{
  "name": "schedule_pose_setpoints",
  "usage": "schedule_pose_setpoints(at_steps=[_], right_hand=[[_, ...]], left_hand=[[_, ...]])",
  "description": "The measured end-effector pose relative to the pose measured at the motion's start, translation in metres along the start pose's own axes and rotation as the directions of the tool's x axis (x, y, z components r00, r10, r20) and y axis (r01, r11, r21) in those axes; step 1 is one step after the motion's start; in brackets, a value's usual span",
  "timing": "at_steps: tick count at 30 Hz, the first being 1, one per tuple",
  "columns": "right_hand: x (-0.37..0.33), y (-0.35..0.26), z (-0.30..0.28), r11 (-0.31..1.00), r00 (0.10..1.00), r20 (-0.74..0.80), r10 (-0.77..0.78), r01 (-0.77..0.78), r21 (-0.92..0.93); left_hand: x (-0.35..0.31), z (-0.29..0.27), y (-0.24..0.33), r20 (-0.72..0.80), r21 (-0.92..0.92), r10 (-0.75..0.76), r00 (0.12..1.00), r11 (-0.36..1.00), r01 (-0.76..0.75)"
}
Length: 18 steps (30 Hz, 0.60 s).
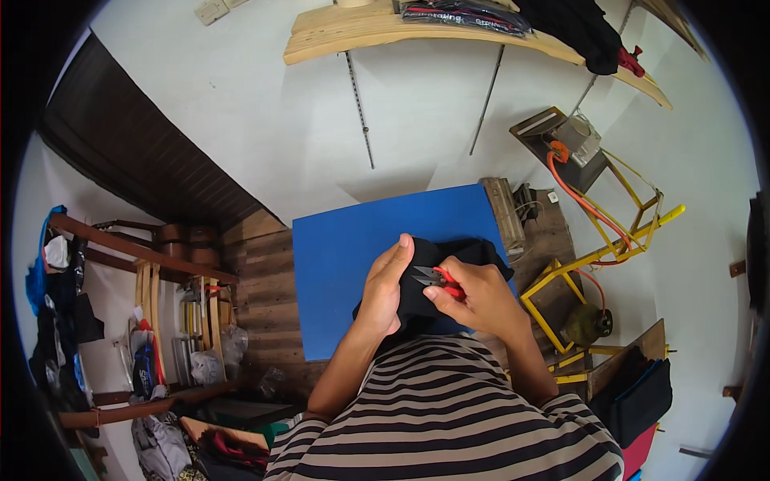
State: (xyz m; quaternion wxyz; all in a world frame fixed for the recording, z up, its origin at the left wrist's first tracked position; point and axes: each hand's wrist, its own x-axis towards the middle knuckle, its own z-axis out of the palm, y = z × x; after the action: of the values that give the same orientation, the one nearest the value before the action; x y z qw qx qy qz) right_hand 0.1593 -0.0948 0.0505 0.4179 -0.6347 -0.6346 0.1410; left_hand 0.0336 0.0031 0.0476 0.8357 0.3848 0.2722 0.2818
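Note:
Black cloth [469, 251] lies bunched over the blue tabletop [333, 256], right in front of my body. My left hand [383, 290] grips its left side, thumb up, with the other fingers hidden behind the fabric. Red-handled thread snips [454, 288] are in my right hand [483, 298], thumb and fingers wrapped round the handles. Their dark, pointed blades face left, spread a little apart, and lie over the cloth between my two hands. Whether the blades touch the fabric I cannot tell.
A wooden shelf [345, 34] with packaged and dark garments hangs on the far wall. To the right stands a yellow metal frame [553, 293] with an orange hose [579, 195]. At the left, a wooden rack [152, 251] holds clothes and bags.

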Motion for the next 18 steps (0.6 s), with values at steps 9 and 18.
schedule_pose_setpoints(at_steps=[9, 18], right_hand=[[0.000, 0.010, -0.008, 0.996, 0.997, -0.007, -0.081, 0.081, -0.024], [-0.001, 0.010, -0.006, 0.993, 0.995, 0.029, -0.095, 0.097, -0.072]], left_hand=[[0.006, 0.011, -0.002, -0.047, 0.030, 0.052, 0.998, 0.998, -0.051], [0.016, 0.001, -0.008, -0.054, 0.038, 0.053, 0.997, 0.998, -0.051]])
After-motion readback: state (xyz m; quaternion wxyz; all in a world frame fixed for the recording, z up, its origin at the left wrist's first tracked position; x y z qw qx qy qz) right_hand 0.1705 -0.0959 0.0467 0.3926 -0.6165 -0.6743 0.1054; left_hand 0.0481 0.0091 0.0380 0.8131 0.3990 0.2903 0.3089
